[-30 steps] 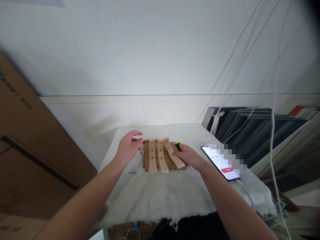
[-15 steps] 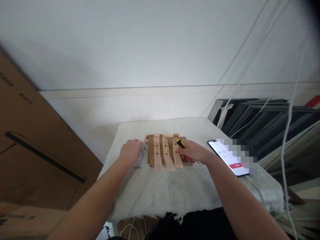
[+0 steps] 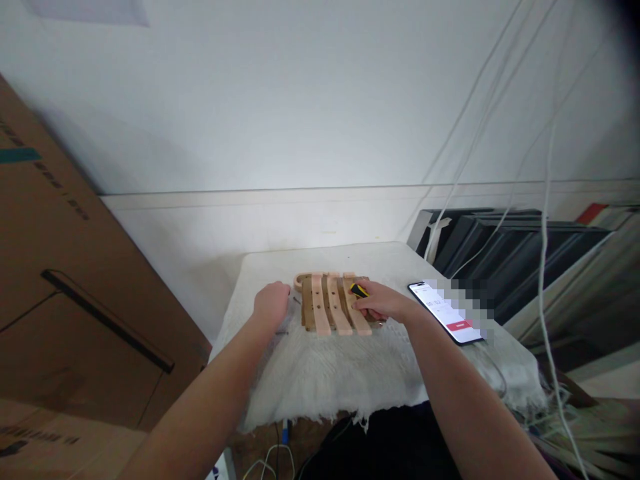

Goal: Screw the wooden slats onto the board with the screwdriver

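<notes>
On the cloth-covered table lies a brown board (image 3: 307,313) crossed by several pale, leather-like straps (image 3: 320,300) with small dark holes or studs. A curled pale strip (image 3: 299,281) shows at its far left corner. My right hand (image 3: 379,301) rests over the right end of the board, fingers closed around a tool with a yellow-and-black handle, apparently a screwdriver (image 3: 359,291). My left hand (image 3: 273,305) is beside the board's left edge, its fingers curled together; what they hold, if anything, is hidden. Small thin metal pieces (image 3: 297,300) lie between this hand and the board.
A lit phone (image 3: 445,313) lies on the white cloth (image 3: 330,373) at the right. Dark panels (image 3: 500,250) lean beyond the table, with white cables (image 3: 545,267) hanging in front. A large cardboard box (image 3: 100,300) stands at the left, and a white wall (image 3: 300,107) rises behind.
My left hand's fingers have gone from spread on the cloth to curled together. My right hand still grips the screwdriver over the board. The view has shifted slightly.
</notes>
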A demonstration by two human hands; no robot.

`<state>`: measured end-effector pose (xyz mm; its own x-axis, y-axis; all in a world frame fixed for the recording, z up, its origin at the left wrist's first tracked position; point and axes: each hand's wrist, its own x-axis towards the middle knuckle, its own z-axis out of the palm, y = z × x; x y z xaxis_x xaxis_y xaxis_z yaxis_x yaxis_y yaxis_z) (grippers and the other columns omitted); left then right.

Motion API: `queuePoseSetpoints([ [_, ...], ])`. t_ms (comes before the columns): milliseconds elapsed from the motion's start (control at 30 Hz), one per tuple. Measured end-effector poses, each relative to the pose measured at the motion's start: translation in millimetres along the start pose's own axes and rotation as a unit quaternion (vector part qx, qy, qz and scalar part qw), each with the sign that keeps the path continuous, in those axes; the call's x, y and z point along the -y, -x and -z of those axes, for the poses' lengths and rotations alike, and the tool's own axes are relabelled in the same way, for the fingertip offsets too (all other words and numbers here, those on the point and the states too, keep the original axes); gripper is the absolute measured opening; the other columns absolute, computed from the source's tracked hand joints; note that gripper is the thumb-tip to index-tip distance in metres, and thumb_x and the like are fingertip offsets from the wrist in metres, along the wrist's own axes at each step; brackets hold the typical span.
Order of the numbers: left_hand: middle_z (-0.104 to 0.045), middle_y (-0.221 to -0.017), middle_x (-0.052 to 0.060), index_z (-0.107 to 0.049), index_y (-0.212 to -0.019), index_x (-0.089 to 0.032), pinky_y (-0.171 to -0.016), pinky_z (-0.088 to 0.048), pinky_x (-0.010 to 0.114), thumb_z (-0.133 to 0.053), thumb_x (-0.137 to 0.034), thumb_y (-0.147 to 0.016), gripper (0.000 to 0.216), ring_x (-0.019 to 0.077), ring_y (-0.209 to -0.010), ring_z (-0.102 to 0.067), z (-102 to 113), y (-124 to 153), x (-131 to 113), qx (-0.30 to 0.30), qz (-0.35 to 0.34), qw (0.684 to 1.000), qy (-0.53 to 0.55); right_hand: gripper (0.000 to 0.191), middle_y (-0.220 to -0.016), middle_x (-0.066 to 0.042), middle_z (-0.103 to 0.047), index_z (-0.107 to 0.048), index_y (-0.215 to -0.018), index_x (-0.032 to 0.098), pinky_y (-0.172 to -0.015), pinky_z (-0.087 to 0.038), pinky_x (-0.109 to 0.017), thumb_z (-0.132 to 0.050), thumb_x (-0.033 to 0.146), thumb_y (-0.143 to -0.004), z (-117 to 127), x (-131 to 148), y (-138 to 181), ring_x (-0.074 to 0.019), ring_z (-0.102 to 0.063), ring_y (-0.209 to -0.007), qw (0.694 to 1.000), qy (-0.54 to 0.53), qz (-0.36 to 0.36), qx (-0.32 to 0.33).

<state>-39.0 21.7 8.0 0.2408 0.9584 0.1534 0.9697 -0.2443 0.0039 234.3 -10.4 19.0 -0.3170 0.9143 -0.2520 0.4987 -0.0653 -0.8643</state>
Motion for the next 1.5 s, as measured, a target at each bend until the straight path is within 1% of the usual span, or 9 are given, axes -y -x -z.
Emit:
queuePoseSetpoints([
  [367,-0.066,-0.102,0.01,-0.059,-0.105,-0.016,-0.077,-0.047,0.03,-0.03,-0.024,-0.098,0.03,0.0216,-0.091,-0.063,22,13,-12,-0.185,0.011,0.98,0.072,0.04,-0.056,0.008,-0.054,-0.051,-0.113,0.019,-0.031,-0.024,-0.017,-0.06,0.026,-0.075,-5,-7,-1,-0.0059,-0.04,-0.033,0.998,-0.034,0.017,-0.043],
  [500,-0.066,-0.101,0.01,-0.057,-0.105,-0.015,-0.078,-0.048,0.029,-0.036,-0.027,-0.097,0.025,0.0197,-0.089,-0.064,24,20,-15,-0.236,-0.055,0.955,0.172,0.029,-0.055,0.009,-0.047,-0.052,-0.104,0.019,-0.032,-0.021,-0.018,-0.056,0.036,-0.08,-6,-11,1,-0.0048,-0.035,-0.034,0.992,-0.083,0.027,-0.092],
  [633,-0.068,-0.09,0.005,-0.057,-0.102,-0.016,-0.068,-0.05,0.023,-0.04,-0.027,-0.096,0.022,0.0131,-0.074,-0.065,30,26,-25,-0.187,-0.158,0.92,0.305,0.023,-0.048,0.01,-0.041,-0.054,-0.091,0.018,-0.036,-0.023,-0.02,-0.054,0.039,-0.082,-2,-3,10,-0.0064,-0.033,-0.036,0.989,-0.095,0.045,-0.107],
  [733,-0.068,-0.084,0.002,-0.059,-0.102,-0.018,-0.065,-0.049,0.022,-0.043,-0.026,-0.095,0.019,0.0115,-0.07,-0.063,46,24,-42,-0.162,-0.248,0.905,0.306,0.023,-0.057,0.006,-0.048,-0.058,-0.088,0.019,-0.042,-0.03,-0.021,-0.056,0.04,-0.081,5,18,19,-0.0083,-0.042,-0.046,0.989,-0.052,0.094,-0.1],
  [867,-0.067,-0.085,0.003,-0.059,-0.099,-0.018,-0.067,-0.049,0.023,-0.045,-0.023,-0.094,0.016,0.012,-0.073,-0.062,66,9,-64,-0.183,-0.278,0.893,0.303,0.016,-0.081,0.0,-0.062,-0.065,-0.088,0.021,-0.066,-0.041,-0.024,-0.062,0.031,-0.077,15,52,21,-0.0146,-0.056,-0.076,0.977,0.06,0.192,-0.076],
  [967,-0.065,-0.085,0.004,-0.059,-0.095,-0.018,-0.07,-0.049,0.024,-0.044,-0.023,-0.095,0.016,0.0127,-0.077,-0.061,65,-6,-73,-0.218,-0.273,0.886,0.305,0.015,-0.076,0.001,-0.061,-0.065,-0.085,0.02,-0.065,-0.04,-0.024,-0.062,0.032,-0.076,18,62,12,-0.0143,-0.054,-0.073,0.976,0.042,0.197,-0.08],
  [1267,-0.07,-0.098,0.004,-0.063,-0.103,-0.02,-0.082,-0.051,0.027,-0.047,-0.022,-0.095,0.018,0.0148,-0.092,-0.064,35,-11,-80,-0.19,-0.248,0.893,0.324,0.02,-0.067,0.0,-0.062,-0.064,-0.074,0.02,-0.06,-0.039,-0.025,-0.057,0.037,-0.082,13,26,-7,-0.0141,-0.054,-0.064,0.965,0.06,0.201,-0.161],
  [1367,-0.071,-0.102,0.005,-0.065,-0.104,-0.02,-0.085,-0.052,0.028,-0.045,-0.02,-0.095,0.022,0.015,-0.094,-0.065,29,-11,-77,-0.136,-0.241,0.908,0.314,0.022,-0.067,-0.002,-0.064,-0.064,-0.072,0.02,-0.061,-0.041,-0.027,-0.056,0.037,-0.082,21,15,-8,-0.0162,-0.057,-0.065,0.957,0.102,0.19,-0.196],
  [1500,-0.07,-0.109,0.006,-0.068,-0.105,-0.019,-0.092,-0.051,0.028,-0.043,-0.02,-0.095,0.027,0.0159,-0.103,-0.065,22,-17,-70,-0.038,-0.33,0.9,0.282,0.016,-0.066,-0.003,-0.065,-0.065,-0.071,0.02,-0.059,-0.041,-0.027,-0.056,0.03,-0.08,30,5,-9,-0.0176,-0.059,-0.063,0.958,0.146,0.151,-0.196],
])
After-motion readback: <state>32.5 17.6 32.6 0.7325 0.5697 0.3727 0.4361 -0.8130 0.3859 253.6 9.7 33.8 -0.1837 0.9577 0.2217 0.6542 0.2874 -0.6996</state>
